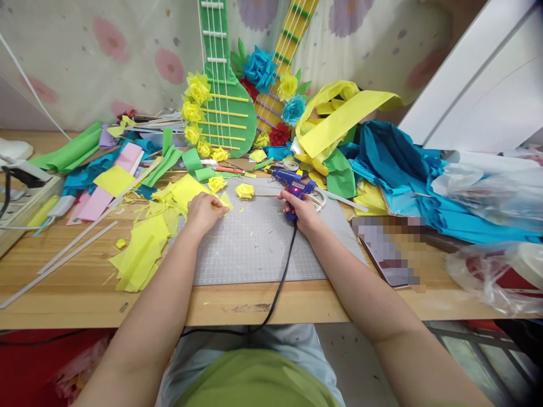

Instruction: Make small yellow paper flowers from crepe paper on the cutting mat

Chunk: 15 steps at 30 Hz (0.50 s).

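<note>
My right hand (304, 210) is wrapped round the handle of a blue hot glue gun (294, 182), whose nozzle points up and left. A thin stick (266, 195) runs from the fingers of this hand to a small yellow crepe-paper flower (245, 191) over the grey cutting mat (254, 249). My left hand (205, 212) is closed in a pinch at a yellow paper petal (227, 200), left of the flower. Another yellow paper flower (217, 183) lies just beyond that hand. Yellow paper pieces (142, 249) are piled beside my left forearm.
A green paper guitar (231, 116) with yellow flowers leans at the back beside a yellow one (292, 34). White scissors (319, 199) lie by the glue gun. Blue crepe paper (394, 152) and a phone (384, 254) are on the right. A black cord (283, 277) crosses the mat.
</note>
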### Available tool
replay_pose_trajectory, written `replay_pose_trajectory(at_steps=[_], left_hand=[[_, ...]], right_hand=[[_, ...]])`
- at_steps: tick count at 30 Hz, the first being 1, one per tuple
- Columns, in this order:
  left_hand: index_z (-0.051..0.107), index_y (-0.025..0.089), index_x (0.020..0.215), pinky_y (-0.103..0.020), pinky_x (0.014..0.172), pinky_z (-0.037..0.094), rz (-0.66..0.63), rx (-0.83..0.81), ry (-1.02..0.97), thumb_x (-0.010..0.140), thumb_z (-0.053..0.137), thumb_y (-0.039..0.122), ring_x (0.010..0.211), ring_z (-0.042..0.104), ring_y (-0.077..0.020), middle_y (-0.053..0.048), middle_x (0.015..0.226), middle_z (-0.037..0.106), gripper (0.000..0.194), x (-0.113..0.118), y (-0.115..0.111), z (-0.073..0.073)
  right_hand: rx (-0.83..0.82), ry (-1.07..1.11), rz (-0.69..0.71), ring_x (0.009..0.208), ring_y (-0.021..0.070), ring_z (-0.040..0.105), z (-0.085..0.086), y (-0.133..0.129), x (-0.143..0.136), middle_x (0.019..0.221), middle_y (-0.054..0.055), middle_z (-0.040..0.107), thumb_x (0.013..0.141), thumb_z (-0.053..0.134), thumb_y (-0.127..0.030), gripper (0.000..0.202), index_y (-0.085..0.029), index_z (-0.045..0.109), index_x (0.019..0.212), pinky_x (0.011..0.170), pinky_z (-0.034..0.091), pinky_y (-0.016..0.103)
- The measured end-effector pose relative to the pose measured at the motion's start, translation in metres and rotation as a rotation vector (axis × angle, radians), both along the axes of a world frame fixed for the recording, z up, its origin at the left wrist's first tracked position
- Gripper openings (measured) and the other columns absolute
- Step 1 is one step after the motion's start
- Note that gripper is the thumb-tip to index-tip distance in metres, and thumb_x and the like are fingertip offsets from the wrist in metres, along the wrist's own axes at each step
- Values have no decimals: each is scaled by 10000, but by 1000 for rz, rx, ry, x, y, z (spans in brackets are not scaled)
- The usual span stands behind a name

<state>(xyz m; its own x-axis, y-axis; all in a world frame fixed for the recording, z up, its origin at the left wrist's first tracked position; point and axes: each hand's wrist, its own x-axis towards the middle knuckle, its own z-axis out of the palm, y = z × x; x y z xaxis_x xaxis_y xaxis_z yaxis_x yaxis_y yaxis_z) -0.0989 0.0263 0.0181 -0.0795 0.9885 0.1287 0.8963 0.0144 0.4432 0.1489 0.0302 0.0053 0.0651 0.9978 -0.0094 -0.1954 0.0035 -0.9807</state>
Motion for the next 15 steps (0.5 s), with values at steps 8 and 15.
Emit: replay_pose_trajectory(at_steps=[8, 15], left_hand=[[649, 208, 636, -399, 794, 379, 21, -4, -35, 585, 704, 376, 847, 541, -251, -65, 820, 576, 183, -1, 4, -2], [595, 190, 604, -348, 768, 379, 3, 59, -128, 586, 697, 314, 795, 529, -203, -36, 777, 562, 162, 2, 0, 5]], right_hand=[[-8, -8, 0, 422, 28, 422, 1, -1, 0, 722, -20, 623, 611, 684, -408, 257, -197, 590, 725, 420, 366, 197], [-17, -11, -6, 420, 32, 410, 3, -1, -1, 726, -19, 620, 601, 684, -409, 263, -200, 582, 722, 427, 367, 205]])
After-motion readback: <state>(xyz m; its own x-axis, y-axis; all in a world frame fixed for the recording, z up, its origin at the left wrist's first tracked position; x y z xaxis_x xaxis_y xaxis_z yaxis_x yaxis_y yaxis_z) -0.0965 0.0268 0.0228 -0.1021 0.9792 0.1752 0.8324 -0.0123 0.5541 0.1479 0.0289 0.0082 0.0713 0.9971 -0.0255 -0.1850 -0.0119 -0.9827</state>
